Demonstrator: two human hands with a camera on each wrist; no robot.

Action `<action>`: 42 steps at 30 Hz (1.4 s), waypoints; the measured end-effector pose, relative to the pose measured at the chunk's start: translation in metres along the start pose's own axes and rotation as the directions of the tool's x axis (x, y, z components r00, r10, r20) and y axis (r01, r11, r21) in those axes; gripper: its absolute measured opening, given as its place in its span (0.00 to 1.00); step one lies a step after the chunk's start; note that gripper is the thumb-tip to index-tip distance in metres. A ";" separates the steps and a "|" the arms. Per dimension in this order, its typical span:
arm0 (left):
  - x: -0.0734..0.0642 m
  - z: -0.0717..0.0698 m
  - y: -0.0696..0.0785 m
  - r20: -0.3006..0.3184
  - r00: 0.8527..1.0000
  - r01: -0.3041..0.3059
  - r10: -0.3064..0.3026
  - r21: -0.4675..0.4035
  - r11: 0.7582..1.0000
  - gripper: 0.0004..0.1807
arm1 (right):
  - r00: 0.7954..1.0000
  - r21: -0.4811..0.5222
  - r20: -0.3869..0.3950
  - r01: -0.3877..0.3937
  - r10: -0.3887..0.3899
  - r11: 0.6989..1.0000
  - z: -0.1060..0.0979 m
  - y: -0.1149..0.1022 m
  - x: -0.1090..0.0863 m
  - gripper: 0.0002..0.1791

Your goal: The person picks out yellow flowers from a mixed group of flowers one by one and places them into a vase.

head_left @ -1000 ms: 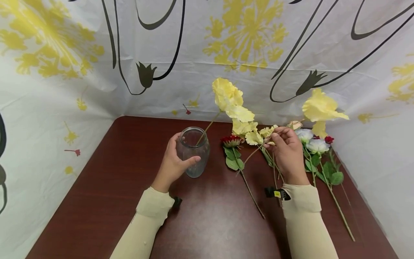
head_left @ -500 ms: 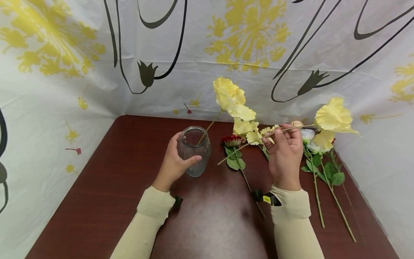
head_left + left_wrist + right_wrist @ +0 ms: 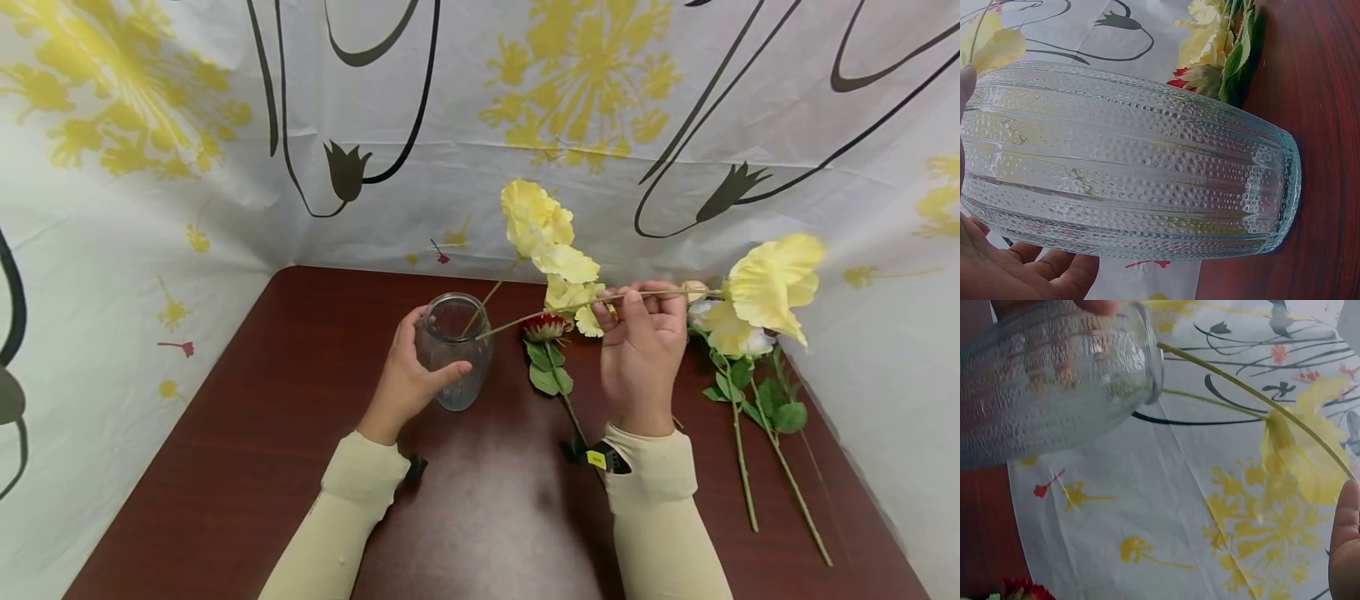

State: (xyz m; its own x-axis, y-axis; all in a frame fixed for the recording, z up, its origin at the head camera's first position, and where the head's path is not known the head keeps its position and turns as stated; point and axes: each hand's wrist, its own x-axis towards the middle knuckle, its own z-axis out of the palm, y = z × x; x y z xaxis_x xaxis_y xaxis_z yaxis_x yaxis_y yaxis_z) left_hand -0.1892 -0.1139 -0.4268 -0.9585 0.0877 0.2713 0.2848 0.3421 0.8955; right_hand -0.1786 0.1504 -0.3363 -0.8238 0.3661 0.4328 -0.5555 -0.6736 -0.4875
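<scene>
Glass vase (image 3: pixel 456 352) rests in left hand (image 3: pixel 405 379), apart from right hand (image 3: pixel 642 358).

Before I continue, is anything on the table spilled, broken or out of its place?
Nothing stands out: I see no spill or crack. The glass vase stands mouth up, held by the left hand. The yellow flower in it leans aside, which seems normal for one loose stem.
</scene>
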 end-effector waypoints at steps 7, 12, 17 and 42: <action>0.000 0.000 0.001 -0.009 1.000 -0.009 0.009 0.001 1.000 0.55 | 0.998 -0.079 0.055 -0.031 0.036 0.996 0.004 0.012 -0.006 0.06; 0.000 0.001 0.001 -0.007 1.000 -0.012 0.012 0.000 1.000 0.55 | 0.999 -0.049 0.027 0.041 -0.040 0.998 0.009 0.008 -0.002 0.07; 0.001 0.000 0.002 -0.010 1.000 -0.007 0.007 0.004 1.000 0.55 | 0.998 -0.050 0.014 0.066 -0.066 0.997 0.011 0.007 0.003 0.08; 0.000 0.002 0.000 -0.010 1.000 -0.005 0.005 0.003 1.000 0.55 | 0.968 -0.471 0.176 -0.077 0.179 0.879 0.005 0.063 -0.024 0.06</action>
State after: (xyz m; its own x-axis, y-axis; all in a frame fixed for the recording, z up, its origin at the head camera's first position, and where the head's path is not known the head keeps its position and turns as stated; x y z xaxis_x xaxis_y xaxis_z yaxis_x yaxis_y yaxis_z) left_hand -0.1892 -0.1120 -0.4279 -0.9569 0.0802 0.2790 0.2893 0.3443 0.8932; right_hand -0.1935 0.0963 -0.3739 -0.8768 0.1208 0.4654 -0.4783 -0.3177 -0.8187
